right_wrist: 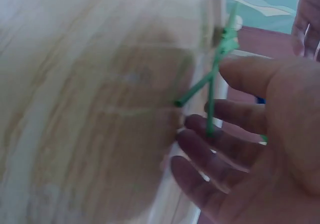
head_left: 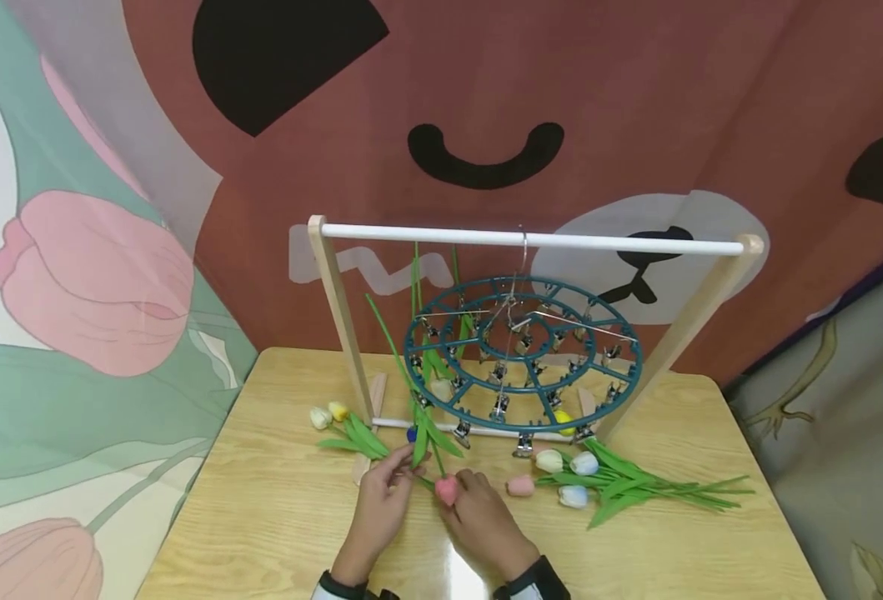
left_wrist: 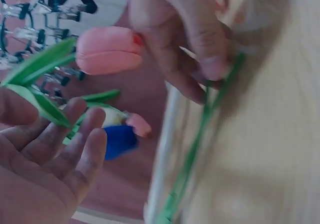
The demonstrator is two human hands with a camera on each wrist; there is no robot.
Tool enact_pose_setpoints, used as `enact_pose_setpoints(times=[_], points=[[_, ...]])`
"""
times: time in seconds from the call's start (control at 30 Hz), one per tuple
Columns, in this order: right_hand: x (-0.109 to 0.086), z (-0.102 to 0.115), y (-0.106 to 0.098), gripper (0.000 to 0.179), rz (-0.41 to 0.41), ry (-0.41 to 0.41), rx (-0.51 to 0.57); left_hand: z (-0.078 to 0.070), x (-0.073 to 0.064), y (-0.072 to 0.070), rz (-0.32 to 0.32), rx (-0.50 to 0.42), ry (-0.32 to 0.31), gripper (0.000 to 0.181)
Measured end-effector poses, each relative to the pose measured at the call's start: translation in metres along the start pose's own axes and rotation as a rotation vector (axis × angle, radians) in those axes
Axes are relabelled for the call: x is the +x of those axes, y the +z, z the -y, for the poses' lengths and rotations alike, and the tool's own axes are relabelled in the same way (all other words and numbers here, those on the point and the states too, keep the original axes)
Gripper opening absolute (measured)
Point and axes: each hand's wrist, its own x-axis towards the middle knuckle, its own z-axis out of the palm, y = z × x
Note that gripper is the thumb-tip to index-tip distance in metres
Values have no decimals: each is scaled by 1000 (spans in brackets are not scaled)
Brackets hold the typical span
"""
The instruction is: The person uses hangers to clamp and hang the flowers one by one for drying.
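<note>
My right hand (head_left: 482, 517) pinches two thin green stems (left_wrist: 202, 114) near their cut ends, low over the table. The stems run left behind my left hand (head_left: 384, 500) toward a white tulip (head_left: 320, 417) and a yellow tulip (head_left: 338, 410) lying on the table. Palm turned up and fingers loosely extended, the left hand is at the green leaves (left_wrist: 42, 104) of hanging tulips. A pink tulip (head_left: 447, 490) hangs head down between the hands, with a blue tulip (left_wrist: 120, 141) behind. In the right wrist view, the stem ends (right_wrist: 195, 89) show beside the right thumb and fingers.
A round teal clip hanger (head_left: 527, 425) with many metal clips hangs from the white bar (head_left: 426, 235) of a wooden stand (head_left: 339, 317). More tulips (head_left: 621, 479), pink, white and pale blue, lie on the table (head_left: 261, 517) at right. A printed curtain stands behind.
</note>
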Motion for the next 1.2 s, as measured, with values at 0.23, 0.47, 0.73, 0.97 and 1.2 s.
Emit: enact_pose_setpoints(times=[0.23, 0.47, 0.73, 0.97, 1.2], points=[[8, -8, 10, 16, 33, 78, 12, 34, -1, 6, 35, 423, 73, 35], [6, -15, 9, 27, -48, 158, 277, 48, -5, 8, -4, 591, 189, 34], [-1, -26, 1, 36, -47, 226, 480, 54, 0, 1, -29, 768, 348, 22], [-8, -30, -1, 20, 13, 264, 512, 55, 2, -5, -1, 893, 536, 19], [-13, -34, 2, 16, 15, 211, 488, 48, -1, -7, 6, 881, 706, 16]])
